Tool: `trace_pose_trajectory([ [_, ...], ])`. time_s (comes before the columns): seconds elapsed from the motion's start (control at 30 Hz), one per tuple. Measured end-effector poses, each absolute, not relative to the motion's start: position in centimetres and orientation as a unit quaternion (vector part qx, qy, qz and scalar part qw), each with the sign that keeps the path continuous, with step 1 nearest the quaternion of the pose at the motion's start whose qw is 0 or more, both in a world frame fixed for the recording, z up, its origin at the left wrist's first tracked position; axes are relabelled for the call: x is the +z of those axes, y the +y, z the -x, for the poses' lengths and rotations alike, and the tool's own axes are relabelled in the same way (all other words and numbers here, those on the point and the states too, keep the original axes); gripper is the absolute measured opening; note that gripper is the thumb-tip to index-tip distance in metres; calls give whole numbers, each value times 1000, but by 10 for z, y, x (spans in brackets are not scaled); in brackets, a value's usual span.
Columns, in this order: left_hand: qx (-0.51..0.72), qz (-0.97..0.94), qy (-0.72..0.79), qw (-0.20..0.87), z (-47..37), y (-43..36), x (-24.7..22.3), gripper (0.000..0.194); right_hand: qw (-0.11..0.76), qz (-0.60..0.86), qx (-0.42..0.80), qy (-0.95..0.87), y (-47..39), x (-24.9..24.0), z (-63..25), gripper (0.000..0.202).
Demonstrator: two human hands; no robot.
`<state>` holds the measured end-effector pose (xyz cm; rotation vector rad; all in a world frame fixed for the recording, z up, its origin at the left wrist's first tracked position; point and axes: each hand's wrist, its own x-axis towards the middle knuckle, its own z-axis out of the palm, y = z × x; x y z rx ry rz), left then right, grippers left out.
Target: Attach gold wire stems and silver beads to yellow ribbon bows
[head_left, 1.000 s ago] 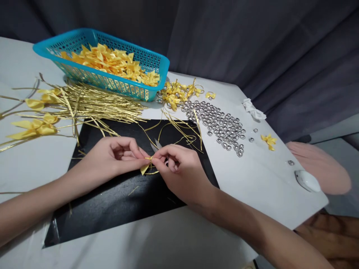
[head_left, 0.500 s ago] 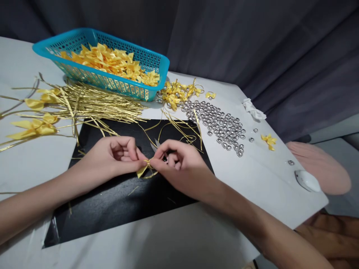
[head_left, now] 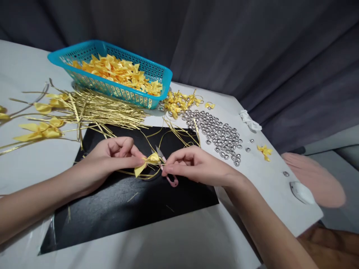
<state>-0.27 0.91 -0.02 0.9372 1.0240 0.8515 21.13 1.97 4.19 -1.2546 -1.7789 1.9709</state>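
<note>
My left hand (head_left: 120, 155) pinches a yellow satin ribbon bow (head_left: 151, 158) between thumb and forefinger, above the black mat (head_left: 112, 216). A thin gold cord (head_left: 140, 175) loops beneath the bow. To the right, the closed thumb and fingers of my right hand (head_left: 187, 164) grip a gold cord end that runs out from the bow's middle. Pink-handled scissors (head_left: 173, 182) lie on the mat under the right fingertips, their blades pointing away and partly covered by the cord and fingers.
A blue basket (head_left: 123, 93) of yellow bows stands at the back. Gold cords (head_left: 103, 110) are heaped before it. Several silver heart-shaped pieces (head_left: 221, 136) spread right of the mat, beside finished-looking bows (head_left: 179, 102). A white mouse-shaped object (head_left: 301, 192) sits near the right edge.
My right hand has drawn away to the right from the left, pulling the cord end out. The bow and the scissors' pink handles now show more fully. The view has shifted slightly.
</note>
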Motion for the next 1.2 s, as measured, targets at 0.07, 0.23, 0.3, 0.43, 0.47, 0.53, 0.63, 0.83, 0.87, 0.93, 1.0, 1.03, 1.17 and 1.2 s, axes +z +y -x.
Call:
trace_pose_trajectory([
  [0.07, 380, -421, 451, 689, 2, 9, 0, 46, 102, 407, 657, -626, 22, 41, -216, 20],
  [0.23, 354, -459, 434, 690, 3, 7, 0, 47, 149, 424, 465, -763, 28, 37, -223, 20],
  [0.3, 326, -493, 426, 685, 4, 5, -1, 47, 161, 437, 377, -800, 30, 35, -224, 19],
  [0.43, 278, -559, 412, 664, 1, 0, -2, 44, 168, 476, 301, -809, 27, 28, -219, 23],
  [0.47, 271, -577, 411, 652, 0, -2, -2, 43, 176, 481, 285, -810, 25, 27, -216, 23],
  [0.53, 262, -616, 412, 618, -3, -5, -4, 41, 190, 485, 249, -817, 20, 27, -211, 24],
  [0.63, 272, -659, 408, 571, -4, -8, -5, 38, 197, 480, 175, -837, 15, 30, -204, 24],
  [0.83, 331, -624, 422, 569, -3, -7, -3, 41, 165, 463, 208, -845, 19, 42, -214, 20],
  [0.87, 343, -608, 429, 573, -2, -5, -2, 42, 150, 460, 267, -834, 21, 44, -218, 19],
  [0.93, 362, -576, 444, 583, -1, -2, -1, 43, 113, 459, 402, -784, 26, 48, -225, 19],
  [1.0, 373, -545, 458, 596, 1, 1, -1, 45, 94, 465, 507, -719, 29, 51, -230, 20],
  [1.03, 377, -530, 462, 603, 2, 2, -1, 47, 90, 468, 538, -696, 31, 51, -231, 20],
  [1.17, 365, -523, 453, 623, 5, 3, -1, 47, 61, 494, 544, -675, 32, 46, -230, 17],
  [1.2, 348, -538, 443, 627, 5, 2, -1, 47, 59, 503, 534, -677, 32, 43, -229, 16],
])
